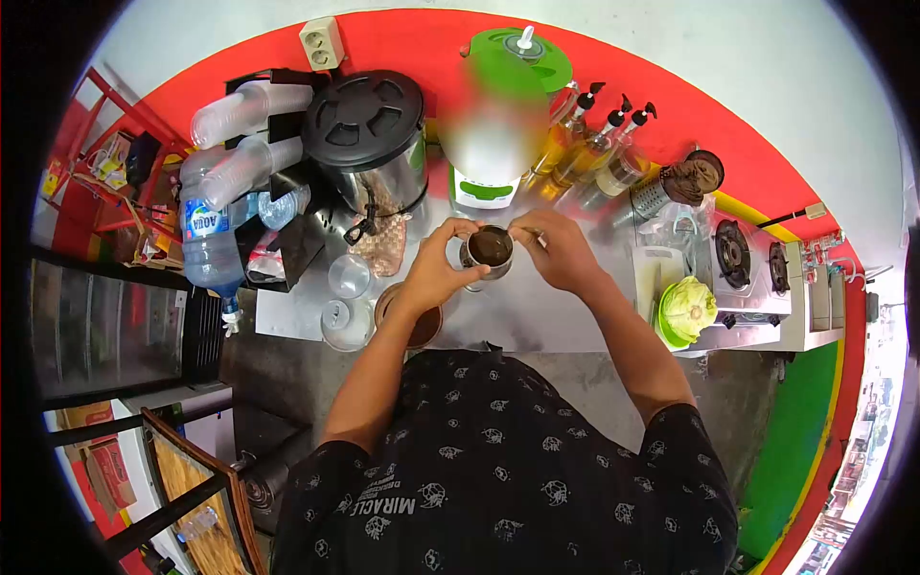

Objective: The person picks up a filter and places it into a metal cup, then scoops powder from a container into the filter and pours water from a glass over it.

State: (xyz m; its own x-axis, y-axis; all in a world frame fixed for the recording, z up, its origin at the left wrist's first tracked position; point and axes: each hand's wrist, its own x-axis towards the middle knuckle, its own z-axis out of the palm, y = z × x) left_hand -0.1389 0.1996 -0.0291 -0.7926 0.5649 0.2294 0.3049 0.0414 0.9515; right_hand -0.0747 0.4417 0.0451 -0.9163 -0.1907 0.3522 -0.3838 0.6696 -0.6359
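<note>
A small cup (493,247) with dark brown contents is just above the metal counter, its mouth facing me. My left hand (443,264) is curled round its left side, thumb low and index finger by the rim. At the upper right of the rim, my right hand (556,247) is closed, with thumb and fingertips together. Whether it pinches the rim or a small thing there, I cannot make out. Below my left forearm stands a brown bowl (427,328), partly hidden by the arm. Beside it are a clear plastic cup (349,275) and a white lidded container (346,324).
Behind the hands stand a green-and-white appliance (484,192), partly blurred, and a steel drum with a black lid (364,117). Several pump bottles (565,144) are to its right. A cabbage (689,305) and a gas stove (752,268) are on the right, stacked plastic cups (251,113) on the left.
</note>
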